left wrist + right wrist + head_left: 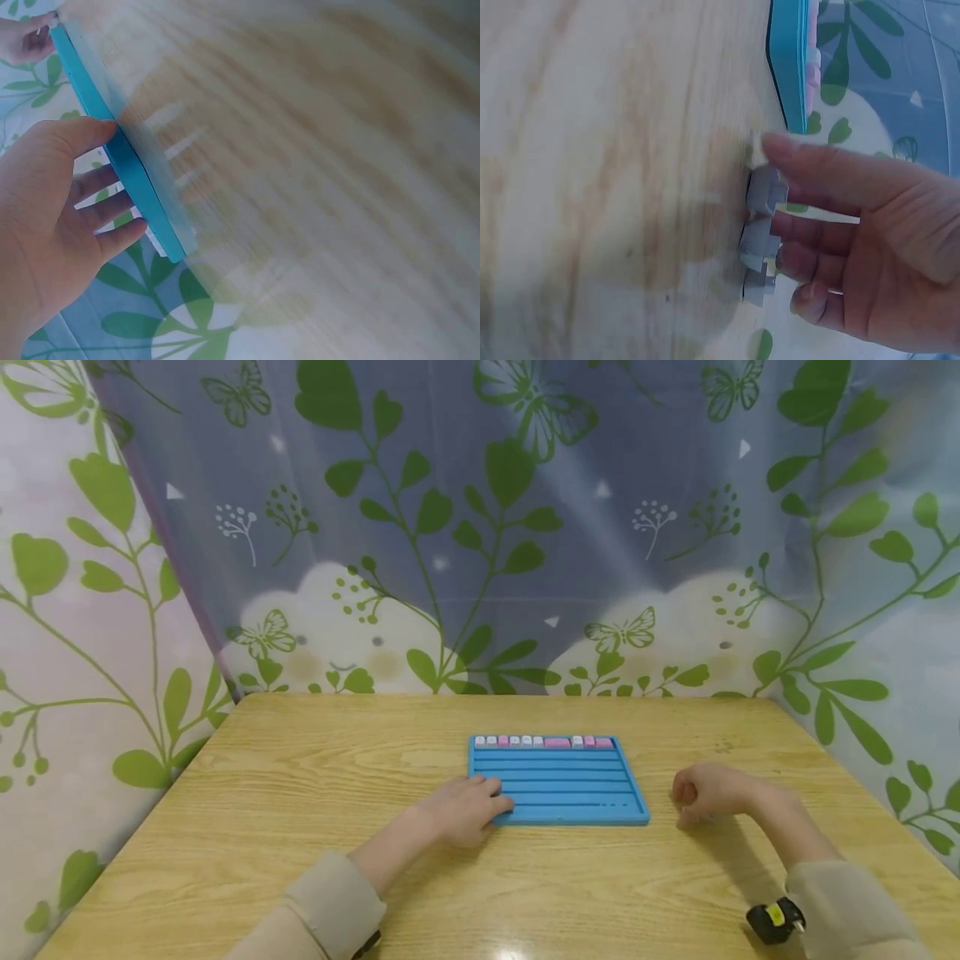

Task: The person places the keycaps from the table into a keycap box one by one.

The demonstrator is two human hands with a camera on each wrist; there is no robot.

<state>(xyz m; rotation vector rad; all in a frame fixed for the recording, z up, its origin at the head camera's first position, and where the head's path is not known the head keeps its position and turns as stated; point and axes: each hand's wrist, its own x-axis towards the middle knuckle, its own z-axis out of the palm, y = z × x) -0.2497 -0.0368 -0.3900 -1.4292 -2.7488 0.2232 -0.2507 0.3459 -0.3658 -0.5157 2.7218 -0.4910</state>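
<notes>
A blue tray (558, 785) with ridged rows lies on the table, and white and pink keycaps (557, 743) fill its far row. At the tray's near left corner, my left hand (463, 810) holds the rim, thumb on the front edge and fingers at the left side. To the right of the tray my right hand (716, 789) is low over the table with bent fingers. In the right wrist view its thumb and index finger close around a pale keycap (756, 150). Several greyish keycaps (759, 238) stand in a line by the other fingers, partly covered by them.
The wooden table (300, 768) ends at a hanging cloth (480, 568) printed with leaves and butterflies. A small black device with a yellow label (776, 920) hangs at the right sleeve.
</notes>
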